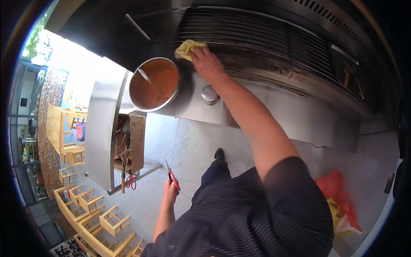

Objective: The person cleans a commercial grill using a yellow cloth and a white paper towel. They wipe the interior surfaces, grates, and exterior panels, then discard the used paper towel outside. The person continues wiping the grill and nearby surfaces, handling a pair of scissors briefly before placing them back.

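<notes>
My right hand (207, 63) reaches forward and presses a yellow cloth (187, 50) at the near left corner of a dark metal grill grate (237, 25). Low at my left side, my left hand (171, 189) grips scissors (172, 176) with red and black handles, their blades pointing away from me. Left of the grill, a round metal pot (176, 93) of orange-red sauce stands on the steel ledge, with a utensil's pale handle (143, 74) leaning in it. A small round metal container (209, 94) is beside my right forearm.
Under the steel side table (101, 128) sits a box (137, 141) of wood pieces, with red-handled scissors (131, 181) hanging by it. Tongs or similar utensils (346, 77) lie at the grill's right end. Wooden stools (114, 221) stand left; red and yellow bags (334, 186) lie right.
</notes>
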A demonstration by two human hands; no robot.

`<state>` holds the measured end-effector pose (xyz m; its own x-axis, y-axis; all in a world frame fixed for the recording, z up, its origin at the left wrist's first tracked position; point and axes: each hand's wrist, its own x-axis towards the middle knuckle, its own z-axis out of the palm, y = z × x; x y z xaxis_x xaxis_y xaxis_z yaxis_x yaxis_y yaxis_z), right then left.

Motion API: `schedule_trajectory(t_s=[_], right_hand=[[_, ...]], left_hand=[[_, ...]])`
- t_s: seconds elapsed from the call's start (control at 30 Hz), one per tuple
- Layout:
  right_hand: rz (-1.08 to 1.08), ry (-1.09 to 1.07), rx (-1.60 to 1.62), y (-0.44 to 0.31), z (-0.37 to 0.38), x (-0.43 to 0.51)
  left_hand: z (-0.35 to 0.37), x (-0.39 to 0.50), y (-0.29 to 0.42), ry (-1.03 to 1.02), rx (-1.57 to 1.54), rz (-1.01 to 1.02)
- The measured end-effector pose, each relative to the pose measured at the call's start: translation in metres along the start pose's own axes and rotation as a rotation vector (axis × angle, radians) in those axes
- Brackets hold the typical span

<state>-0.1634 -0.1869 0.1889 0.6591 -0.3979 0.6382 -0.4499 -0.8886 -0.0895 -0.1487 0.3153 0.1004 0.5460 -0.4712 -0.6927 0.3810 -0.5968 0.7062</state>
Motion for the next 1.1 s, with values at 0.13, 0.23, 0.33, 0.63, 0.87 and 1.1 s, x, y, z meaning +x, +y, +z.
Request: schedule_trajectory(t_s=[0.13, 0.23, 0.33, 0.63, 0.87, 1.1], right_hand=[[-0.112, 0.054, -0.016, 0.022, 0.018, -0.018], [-0.132, 0.040, -0.123, 0.053, -0.005, -0.048], [0.056, -0.053, -0.140, 0.091, -0.051, -0.093], [0.635, 0.373, -0.383, 0.252, -0.191, -0.277], [0.899, 0.662, -0.569, 0.389, -0.280, -0.404], [1.185, 0.644, -0.832, 0.534, -0.377, -0.510]], left_hand=[[0.014, -0.020, -0.028, -0.010, -0.098, -0.088], [0.032, -0.027, -0.037, -0.043, -0.079, -0.115], [0.049, -0.025, -0.035, -0.115, -0.048, -0.051], [0.099, 0.007, 0.007, -0.215, 0.169, 0.008], [0.182, 0.000, 0.035, -0.321, 0.510, 0.131], [0.244, -0.009, 0.040, -0.427, 0.382, -0.079]])
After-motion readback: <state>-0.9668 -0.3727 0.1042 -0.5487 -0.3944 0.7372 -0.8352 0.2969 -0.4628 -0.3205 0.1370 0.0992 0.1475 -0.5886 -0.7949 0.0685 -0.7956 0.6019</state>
